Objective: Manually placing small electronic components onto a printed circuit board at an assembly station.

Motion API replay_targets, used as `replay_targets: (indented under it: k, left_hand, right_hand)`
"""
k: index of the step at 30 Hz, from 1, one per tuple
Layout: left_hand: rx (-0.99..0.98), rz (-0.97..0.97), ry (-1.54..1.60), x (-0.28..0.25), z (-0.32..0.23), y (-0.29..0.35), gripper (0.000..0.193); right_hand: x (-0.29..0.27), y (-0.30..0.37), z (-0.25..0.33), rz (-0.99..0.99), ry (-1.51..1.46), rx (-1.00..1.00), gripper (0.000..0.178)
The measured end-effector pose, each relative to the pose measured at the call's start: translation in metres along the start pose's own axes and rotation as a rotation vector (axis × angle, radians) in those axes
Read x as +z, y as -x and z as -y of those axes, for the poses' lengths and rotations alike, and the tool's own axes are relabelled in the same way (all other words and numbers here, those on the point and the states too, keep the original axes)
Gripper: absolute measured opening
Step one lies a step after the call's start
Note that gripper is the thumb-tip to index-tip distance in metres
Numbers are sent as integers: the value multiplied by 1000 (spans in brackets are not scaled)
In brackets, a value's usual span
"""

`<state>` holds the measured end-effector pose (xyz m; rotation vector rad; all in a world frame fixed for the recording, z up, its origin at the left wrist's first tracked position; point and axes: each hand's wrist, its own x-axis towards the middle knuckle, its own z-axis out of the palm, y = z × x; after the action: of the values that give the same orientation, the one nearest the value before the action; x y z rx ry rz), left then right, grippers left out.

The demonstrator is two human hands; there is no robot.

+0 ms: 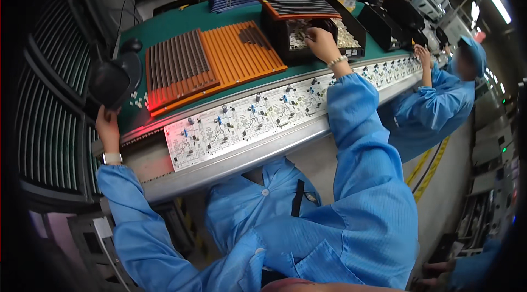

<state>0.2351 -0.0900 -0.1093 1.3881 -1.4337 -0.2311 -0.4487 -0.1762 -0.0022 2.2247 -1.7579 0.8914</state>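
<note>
At the far left of the bench my left hand [108, 128] is raised, its curled fingers touching the lower edge of a dark flat panel [108, 84]. What lies between those fingertips is hard to see. My right hand [323, 44] reaches to the mouth of a black parts bin [282, 45] heaped with small pale parts [299, 33]. Its fingers are bent together, and anything in them is too small to make out. Between my arms a row of white circuit boards [230, 132], fitted with blue and black components, lies along the metal conveyor rail [247, 155].
Brown strips [181, 64] fill part of an orange ribbed tray [241, 53]. Another ribbed tray [293, 2] rests over the bin. Loose white parts [137, 100] lie on the green bench top [164, 26]. To the right, a co-worker [439, 97] in blue works along the same line.
</note>
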Motion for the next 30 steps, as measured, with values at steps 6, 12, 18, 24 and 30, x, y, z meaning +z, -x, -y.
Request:
replay_targets:
  k: [6, 12, 18, 24, 30]
  left_hand:
    - [-191, -134, 173, -19, -21, 17, 25]
    - [-336, 8, 37, -50, -107, 67, 21]
    - [-316, 155, 132, 25, -236, 96, 18]
    - [-36, 592, 89, 123, -289, 106, 13]
    - [200, 647, -68, 173, -286, 112, 10]
  right_hand:
    - [24, -36, -1, -7, 162, 79, 25]
    - [12, -27, 0, 66, 152, 140, 21]
    - [12, -19, 4, -13, -145, 114, 15]
    - [8, 4, 24, -193, -301, 85, 18]
    - [4, 22, 48, -354, -299, -7, 22]
